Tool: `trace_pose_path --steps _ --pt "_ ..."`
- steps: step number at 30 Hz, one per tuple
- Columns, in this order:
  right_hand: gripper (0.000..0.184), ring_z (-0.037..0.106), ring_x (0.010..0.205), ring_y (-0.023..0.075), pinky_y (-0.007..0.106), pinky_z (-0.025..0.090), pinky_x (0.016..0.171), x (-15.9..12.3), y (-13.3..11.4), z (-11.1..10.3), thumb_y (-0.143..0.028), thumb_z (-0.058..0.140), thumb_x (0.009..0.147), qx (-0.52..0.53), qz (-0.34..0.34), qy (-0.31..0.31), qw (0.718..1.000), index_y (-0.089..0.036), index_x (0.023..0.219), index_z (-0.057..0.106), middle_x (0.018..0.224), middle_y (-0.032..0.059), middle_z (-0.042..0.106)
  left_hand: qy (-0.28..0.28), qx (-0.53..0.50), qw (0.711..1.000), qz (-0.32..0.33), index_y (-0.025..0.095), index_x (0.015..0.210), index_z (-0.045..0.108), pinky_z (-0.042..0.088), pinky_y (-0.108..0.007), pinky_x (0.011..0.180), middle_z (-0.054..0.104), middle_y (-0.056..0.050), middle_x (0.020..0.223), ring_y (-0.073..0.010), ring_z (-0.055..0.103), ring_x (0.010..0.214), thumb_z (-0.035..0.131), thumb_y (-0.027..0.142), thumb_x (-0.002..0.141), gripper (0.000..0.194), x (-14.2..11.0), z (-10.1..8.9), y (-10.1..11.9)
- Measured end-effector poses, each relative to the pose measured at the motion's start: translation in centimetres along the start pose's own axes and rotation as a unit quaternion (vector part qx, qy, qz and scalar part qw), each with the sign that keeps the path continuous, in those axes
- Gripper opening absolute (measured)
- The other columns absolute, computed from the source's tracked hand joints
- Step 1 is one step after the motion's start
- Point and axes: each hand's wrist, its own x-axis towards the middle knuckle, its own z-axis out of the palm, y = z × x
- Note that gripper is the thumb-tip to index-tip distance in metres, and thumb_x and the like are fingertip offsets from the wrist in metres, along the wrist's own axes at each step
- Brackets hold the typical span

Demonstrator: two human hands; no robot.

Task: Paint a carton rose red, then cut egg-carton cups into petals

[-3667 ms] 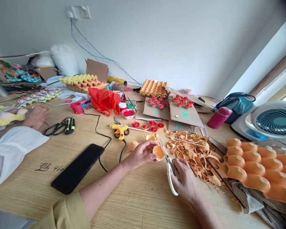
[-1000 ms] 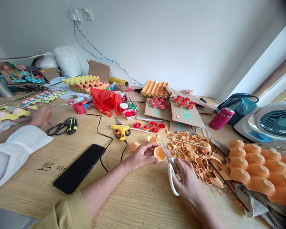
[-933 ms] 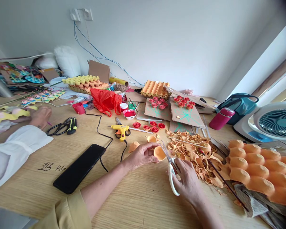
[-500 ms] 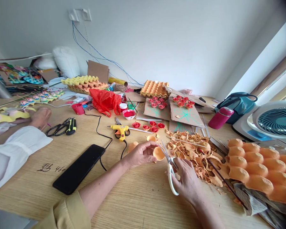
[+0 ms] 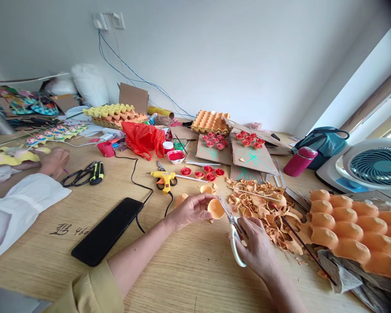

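Observation:
My left hand (image 5: pixel 195 212) pinches a small orange egg-carton cup (image 5: pixel 216 209) by its left side, its hollow turned toward me. White-handled scissors (image 5: pixel 237 245) are in my right hand (image 5: pixel 256 243), with the blades slightly apart beside the cup's right rim. Another cut cup (image 5: pixel 206 189) lies just beyond, and one more sits partly hidden behind my left hand. To the right spreads a heap of orange carton scraps (image 5: pixel 257 202). Several red paper roses (image 5: pixel 210 176) rest on the table past the cups, near a yellow glue gun (image 5: pixel 164 179).
A black phone (image 5: pixel 107 230) lies left of my left forearm. Black-handled scissors (image 5: pixel 80 174) and a co-worker's hand (image 5: pixel 54 161) are further left. An orange egg tray (image 5: pixel 353 230), a pink bottle (image 5: pixel 300 161) and a fan (image 5: pixel 374 167) stand right. Red paint (image 5: pixel 176 155) sits in a bowl ahead.
The scissors' blades have shifted slightly left and opened a little beside the cup's rim. My left hand keeps its hold on the cup, nearly still.

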Motion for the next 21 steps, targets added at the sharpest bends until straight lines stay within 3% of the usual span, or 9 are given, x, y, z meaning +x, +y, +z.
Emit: trace_pose_path --steps 6,12,21 --pt "0.023 0.046 0.063 0.0141 0.034 0.038 0.077 0.14 -0.01 0.15 -0.025 0.057 0.091 -0.004 0.011 -0.015 1.0 -0.024 0.077 0.038 0.068 -0.0052 0.048 0.012 -0.014 0.999 0.026 0.021 0.115 0.065 0.052 -0.029 0.087 0.069 -0.007 0.115 -0.0205 0.064 0.107 0.088 0.033 0.071 0.051 0.05 0.1 0.11" --pt "0.018 0.052 0.072 0.0176 0.037 0.037 0.08 0.19 -0.12 0.05 -0.032 0.058 0.09 -0.013 0.023 -0.036 0.999 -0.023 0.084 0.044 0.075 -0.0025 0.054 0.002 0.002 1.0 0.002 0.019 0.109 0.065 0.053 -0.033 0.085 0.07 -0.008 0.113 -0.0217 0.065 0.103 0.09 0.037 0.068 0.051 0.08 0.17 0.06" --pt "0.023 0.046 0.062 0.0138 0.036 0.038 0.081 0.12 0.09 0.12 -0.027 0.056 0.09 -0.003 0.005 -0.02 1.0 -0.024 0.077 0.038 0.068 -0.0056 0.048 0.004 -0.009 1.0 -0.003 0.018 0.111 0.067 0.052 -0.031 0.086 0.071 -0.008 0.111 -0.0216 0.066 0.103 0.088 0.04 0.069 0.052 0.03 -0.2 -0.25"
